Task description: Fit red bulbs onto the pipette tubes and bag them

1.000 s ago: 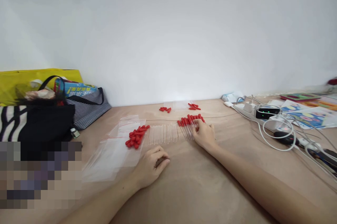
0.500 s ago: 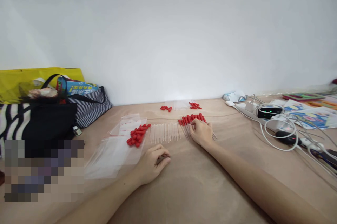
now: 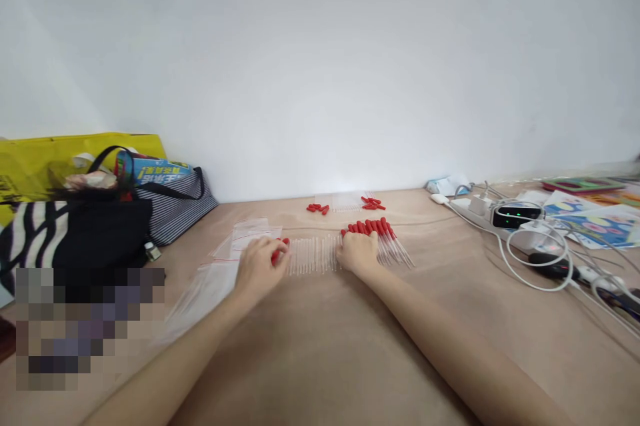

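Note:
My left hand is over the pile of red bulbs, its fingers curled and a bit of red showing at the fingertips. A row of clear thin tubes lies between my hands. At the right end of that row is my right hand, its fingers bent down; what they grip is hidden. Right beside it, clear tubes with red bulbs on their ends lie fanned out. Under and left of my left hand are clear plastic bags.
Further back lie small red bulbs, more red pieces and a clear bag with tubes. Bags stand at the left. A power strip, white cables and printed sheets are at the right.
My left hand has moved up and left onto the red bulb pile. My right hand has shifted left, from the bulb-tipped tubes to the end of the clear tube row.

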A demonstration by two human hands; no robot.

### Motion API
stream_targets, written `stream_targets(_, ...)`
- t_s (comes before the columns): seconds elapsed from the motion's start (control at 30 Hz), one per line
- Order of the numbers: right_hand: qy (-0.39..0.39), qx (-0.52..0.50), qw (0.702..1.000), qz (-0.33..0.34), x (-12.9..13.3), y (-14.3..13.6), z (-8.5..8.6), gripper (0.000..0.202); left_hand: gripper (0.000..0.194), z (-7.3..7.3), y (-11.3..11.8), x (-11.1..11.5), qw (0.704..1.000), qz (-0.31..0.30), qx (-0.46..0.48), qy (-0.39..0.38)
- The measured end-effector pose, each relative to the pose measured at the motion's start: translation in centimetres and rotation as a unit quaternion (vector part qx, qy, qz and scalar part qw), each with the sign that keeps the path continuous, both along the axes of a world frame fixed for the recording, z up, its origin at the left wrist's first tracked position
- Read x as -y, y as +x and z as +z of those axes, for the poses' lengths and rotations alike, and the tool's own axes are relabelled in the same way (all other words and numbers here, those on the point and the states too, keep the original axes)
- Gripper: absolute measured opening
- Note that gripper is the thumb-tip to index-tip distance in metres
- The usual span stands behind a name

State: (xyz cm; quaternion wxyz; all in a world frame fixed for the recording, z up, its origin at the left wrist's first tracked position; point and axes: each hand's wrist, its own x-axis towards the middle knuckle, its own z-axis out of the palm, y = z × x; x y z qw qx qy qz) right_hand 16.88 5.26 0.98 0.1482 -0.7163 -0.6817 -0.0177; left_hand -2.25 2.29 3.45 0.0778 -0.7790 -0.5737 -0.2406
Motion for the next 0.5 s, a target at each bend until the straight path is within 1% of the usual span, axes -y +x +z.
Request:
stream_targets(0.07, -0.009, -0.003, 1.0, -0.002, -0.1, 0.1, 0.0, 0.026, 0.018, 0.9, -1.2, -2.2, 0.994, 0.094, -0.034, -0.033)
stream_targets(0.1, -0.013, -0.005, 1.0, -0.003, -0.2, 0.1, 0.1, 0.026, 0.019, 1.3, -1.7, -3.1, 0.989, 0.127, -0.045, -0.058)
stream_targets(0.13, -0.017, -0.006, 1.0, -0.003, -0.2, 0.2, 0.1, 0.026, 0.021, 1.5, -2.0, -3.9, 0.987, 0.138, -0.049, -0.071)
stream_targets(0.2, -0.023, -0.01, 1.0, -0.005, -0.3, 0.2, 0.2, 0.026, 0.022, 1.6, -2.4, -5.0, 0.983, 0.148, -0.053, -0.094)
stream_targets(0.27, -0.03, -0.015, 0.999, -0.008, -0.4, 0.2, 0.3, 0.026, 0.022, 1.5, -2.4, -5.5, 0.981, 0.149, -0.056, -0.11)
stream_targets(0.4, -0.04, -0.025, 0.999, -0.013, -0.5, 0.2, 0.4, 0.029, 0.021, 1.2, -2.1, -5.7, 0.98, 0.142, -0.06, -0.125)
stream_targets(0.5, -0.039, -0.032, 0.999, -0.011, -0.4, 0.1, 0.5, 0.03, 0.02, 1.7, -2.1, -5.5, 0.983, 0.134, -0.056, -0.113)
